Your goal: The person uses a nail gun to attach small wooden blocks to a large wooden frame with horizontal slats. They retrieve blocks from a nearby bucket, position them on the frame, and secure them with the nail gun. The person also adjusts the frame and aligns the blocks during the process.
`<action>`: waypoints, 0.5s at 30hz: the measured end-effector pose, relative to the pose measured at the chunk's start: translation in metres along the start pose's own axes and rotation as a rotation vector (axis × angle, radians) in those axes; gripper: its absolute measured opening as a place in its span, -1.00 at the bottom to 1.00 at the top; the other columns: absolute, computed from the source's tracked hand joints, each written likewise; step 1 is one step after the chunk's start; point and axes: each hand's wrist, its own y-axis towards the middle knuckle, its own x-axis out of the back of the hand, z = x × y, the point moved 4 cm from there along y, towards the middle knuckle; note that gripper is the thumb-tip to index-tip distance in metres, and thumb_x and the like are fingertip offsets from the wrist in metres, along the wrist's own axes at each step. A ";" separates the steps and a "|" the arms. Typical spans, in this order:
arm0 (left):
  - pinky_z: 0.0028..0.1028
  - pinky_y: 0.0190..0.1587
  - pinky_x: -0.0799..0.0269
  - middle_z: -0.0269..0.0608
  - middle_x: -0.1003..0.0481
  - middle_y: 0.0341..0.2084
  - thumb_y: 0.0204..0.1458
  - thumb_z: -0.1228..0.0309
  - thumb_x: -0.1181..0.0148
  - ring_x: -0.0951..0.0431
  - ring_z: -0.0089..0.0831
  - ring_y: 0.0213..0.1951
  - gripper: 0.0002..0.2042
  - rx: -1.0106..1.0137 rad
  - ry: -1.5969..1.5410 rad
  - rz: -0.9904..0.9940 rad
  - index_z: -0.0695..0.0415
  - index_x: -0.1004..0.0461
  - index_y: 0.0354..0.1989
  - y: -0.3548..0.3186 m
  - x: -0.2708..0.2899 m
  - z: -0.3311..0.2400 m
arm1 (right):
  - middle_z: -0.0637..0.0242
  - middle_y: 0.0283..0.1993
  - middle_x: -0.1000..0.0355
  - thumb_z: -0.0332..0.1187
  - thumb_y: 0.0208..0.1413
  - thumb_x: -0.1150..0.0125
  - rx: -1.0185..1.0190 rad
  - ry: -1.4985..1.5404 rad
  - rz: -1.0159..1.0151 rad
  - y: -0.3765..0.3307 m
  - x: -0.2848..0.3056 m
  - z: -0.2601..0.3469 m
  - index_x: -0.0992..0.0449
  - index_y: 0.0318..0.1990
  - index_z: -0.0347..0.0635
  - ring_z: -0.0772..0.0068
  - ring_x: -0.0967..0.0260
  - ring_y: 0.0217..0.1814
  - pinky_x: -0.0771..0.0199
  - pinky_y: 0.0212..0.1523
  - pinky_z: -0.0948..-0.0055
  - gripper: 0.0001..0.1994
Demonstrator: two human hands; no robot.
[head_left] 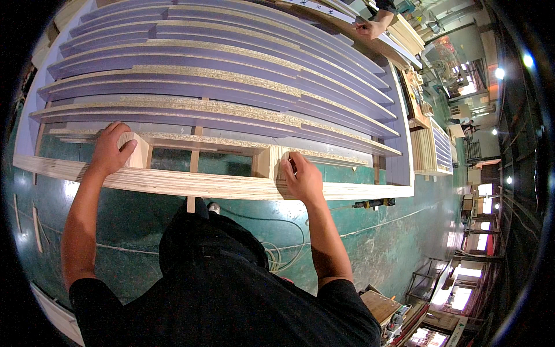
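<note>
A large wooden frame [219, 183] lies across the view in front of me, its near rail showing layered plywood edges. Inside it run several purple-faced particleboard slats [225, 84]. At the left, my left hand [114, 149] is closed on a short wooden block [137, 153] set against the near rail. My right hand [303, 177] is curled at a second wooden block [278, 162], its fingers bent against the block's right side. Between the two blocks is an open gap, bridged by a thin wooden strip [195, 156]. The right fingertips are partly hidden.
A power tool [374, 203] lies just beyond the near rail at right. A cable [300, 237] loops over the green floor [370, 248]. Another person's hand [370, 29] is at the frame's far side. A slatted wooden unit [432, 149] stands to the right.
</note>
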 end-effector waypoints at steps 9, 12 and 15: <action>-0.11 -0.01 -0.41 0.01 -0.48 -0.19 0.04 0.32 -0.31 -0.51 0.06 -0.09 -0.71 0.029 -0.015 0.030 0.22 -0.47 -0.15 0.001 0.000 -0.001 | 0.13 -0.32 -0.55 -0.06 0.31 -0.16 -0.005 0.012 -0.007 0.000 -0.001 -0.001 -0.54 -0.06 -0.11 -0.03 -0.52 -0.30 -0.46 -0.28 0.13 -0.68; -0.11 -0.02 -0.41 0.01 -0.48 -0.20 0.04 0.32 -0.32 -0.51 0.06 -0.10 -0.71 0.004 -0.001 0.002 0.22 -0.47 -0.14 0.000 -0.001 0.002 | 0.13 -0.32 -0.55 -0.06 0.31 -0.17 0.005 0.010 -0.014 0.000 -0.001 -0.001 -0.54 -0.06 -0.11 -0.02 -0.52 -0.30 -0.46 -0.28 0.14 -0.69; -0.12 -0.05 -0.42 0.00 -0.48 -0.22 0.04 0.34 -0.32 -0.51 0.07 -0.13 -0.72 0.010 -0.029 0.015 0.22 -0.47 -0.15 0.001 0.000 -0.001 | 0.13 -0.32 -0.55 -0.07 0.32 -0.16 0.018 0.013 -0.022 0.000 -0.002 -0.001 -0.54 -0.07 -0.12 -0.02 -0.52 -0.30 -0.46 -0.28 0.14 -0.69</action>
